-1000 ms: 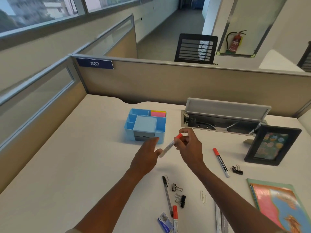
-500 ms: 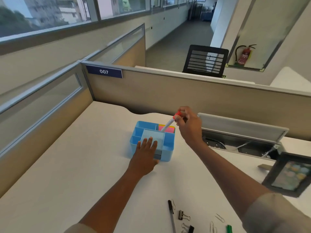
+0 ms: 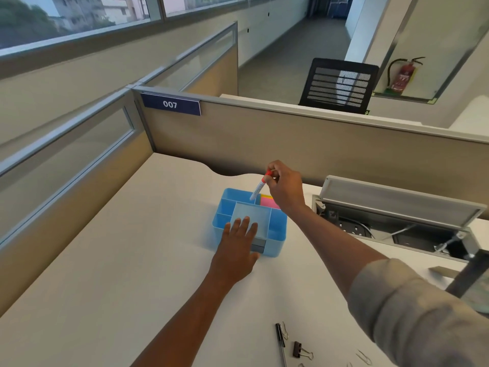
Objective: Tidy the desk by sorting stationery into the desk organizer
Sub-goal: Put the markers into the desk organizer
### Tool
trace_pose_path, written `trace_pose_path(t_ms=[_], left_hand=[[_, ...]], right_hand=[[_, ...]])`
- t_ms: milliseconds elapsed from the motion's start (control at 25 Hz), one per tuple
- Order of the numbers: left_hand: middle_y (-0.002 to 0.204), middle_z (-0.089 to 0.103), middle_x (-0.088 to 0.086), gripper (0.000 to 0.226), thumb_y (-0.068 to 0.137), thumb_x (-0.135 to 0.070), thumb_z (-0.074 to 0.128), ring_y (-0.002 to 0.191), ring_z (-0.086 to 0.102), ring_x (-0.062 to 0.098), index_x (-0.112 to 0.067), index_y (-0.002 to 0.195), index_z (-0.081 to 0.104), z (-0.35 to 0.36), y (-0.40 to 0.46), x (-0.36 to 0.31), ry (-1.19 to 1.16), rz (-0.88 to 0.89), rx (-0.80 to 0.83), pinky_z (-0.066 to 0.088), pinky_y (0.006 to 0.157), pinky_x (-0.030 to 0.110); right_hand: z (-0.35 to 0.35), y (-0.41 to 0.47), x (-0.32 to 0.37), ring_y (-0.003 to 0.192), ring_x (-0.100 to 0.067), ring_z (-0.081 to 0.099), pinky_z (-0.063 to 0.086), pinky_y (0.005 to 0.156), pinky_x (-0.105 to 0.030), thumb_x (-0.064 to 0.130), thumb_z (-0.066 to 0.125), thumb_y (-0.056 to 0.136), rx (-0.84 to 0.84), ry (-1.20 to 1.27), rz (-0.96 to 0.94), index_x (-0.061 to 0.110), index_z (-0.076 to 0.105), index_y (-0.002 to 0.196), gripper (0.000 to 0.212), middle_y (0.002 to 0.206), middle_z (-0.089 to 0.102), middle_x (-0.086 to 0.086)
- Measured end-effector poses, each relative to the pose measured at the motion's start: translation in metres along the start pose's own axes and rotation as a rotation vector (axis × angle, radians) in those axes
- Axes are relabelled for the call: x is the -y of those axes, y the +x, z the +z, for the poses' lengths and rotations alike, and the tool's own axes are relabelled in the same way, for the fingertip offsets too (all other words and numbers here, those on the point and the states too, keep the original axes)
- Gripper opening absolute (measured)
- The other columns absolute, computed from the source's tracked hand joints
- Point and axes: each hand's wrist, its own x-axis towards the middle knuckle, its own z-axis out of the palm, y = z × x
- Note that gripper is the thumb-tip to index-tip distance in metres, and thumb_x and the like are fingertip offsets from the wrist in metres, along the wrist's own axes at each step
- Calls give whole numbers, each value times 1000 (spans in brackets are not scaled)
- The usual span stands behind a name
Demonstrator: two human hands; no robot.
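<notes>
White cubicle desk [image 3: 132, 260], your left hand [image 3: 236, 250] flat on the blue organizer [image 3: 276, 233], your right hand [image 3: 284, 188] pinching a red-capped marker [image 3: 260, 186] over its back compartment

The organizer [image 3: 275, 235] stands on the bench [image 3: 132, 260], towards its back, in front of the partition [image 3: 291, 144]. The left hand [image 3: 238, 242] lies flat on the organizer's near edge, fingers [image 3: 244, 223] over its middle compartment. The right hand [image 3: 284, 189] is above the organizer's back right corner, holding a marker [image 3: 260, 187] tilted with its lower end in a rear compartment, just left of the sticky notes [image 3: 268, 201]. To the right of the organizer a cable tray [image 3: 397, 229] is sunk in the bench, its lid [image 3: 397, 200] raised behind it. Near the front edge lie a pen [image 3: 280, 340], a binder clip [image 3: 300, 350] right of it, and paper clips [image 3: 363, 356] further right
</notes>
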Motion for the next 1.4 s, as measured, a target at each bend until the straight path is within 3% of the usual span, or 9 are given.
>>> trace_pose_path(t_ms=[200, 360, 560, 800, 1040, 1400], left_hand=[[162, -3, -2, 74, 96, -51, 44, 149, -4, 19, -28, 154, 3, 0, 0, -1, -11, -7, 3, -7, 119, 40], [162, -2, -2, 74, 95, -53, 44, 149, -3, 19, -28, 154, 4, 1, 0, 0, -21, -10, -4, -7, 119, 40], [162, -3, -3, 75, 95, -53, 43, 149, -4, 18, -29, 154, 3, 2, 0, 0, -39, -19, -1, -7, 120, 41], [162, -3, -3, 74, 95, -52, 43, 149, -5, 18, -28, 154, 4, 1, -1, -1, -46, -24, -6, -11, 118, 39], [162, -2, -3, 74, 95, -52, 44, 149, -4, 19, -28, 154, 6, 2, -1, -1, -64, -27, -16, -11, 117, 39], [162, 4, -1, 76, 93, -51, 49, 149, 1, 20, -27, 154, 11, 8, -1, 0, -81, -12, -53, -10, 117, 39]], right_hand=[[13, 5, -8, 74, -12, 61, 38, 56, -14, 19, 64, 92, 68, -98, 16, 20, 60, 94, 5, 85, 68, 0], [22, 8, -15, 77, -16, 64, 41, 57, -19, 23, 63, 92, 95, -136, 47, 22, 59, 93, 5, 87, 69, 0], [30, 9, -18, 86, -18, 64, 36, 52, -14, 22, 64, 91, 130, -160, 91, 25, 57, 90, 8, 90, 68, 0], [37, 7, -23, 86, -16, 63, 41, 61, -18, 22, 66, 90, 149, -174, 104, 22, 58, 88, 8, 88, 65, 2], [39, 8, -24, 88, -18, 64, 59, 72, -32, 22, 67, 91, 171, -211, 109, 21, 61, 91, 6, 92, 66, 0], [43, 8, -19, 90, -20, 64, 60, 71, -39, 22, 67, 90, 212, -288, 97, 20, 61, 96, 8, 97, 69, -3]])
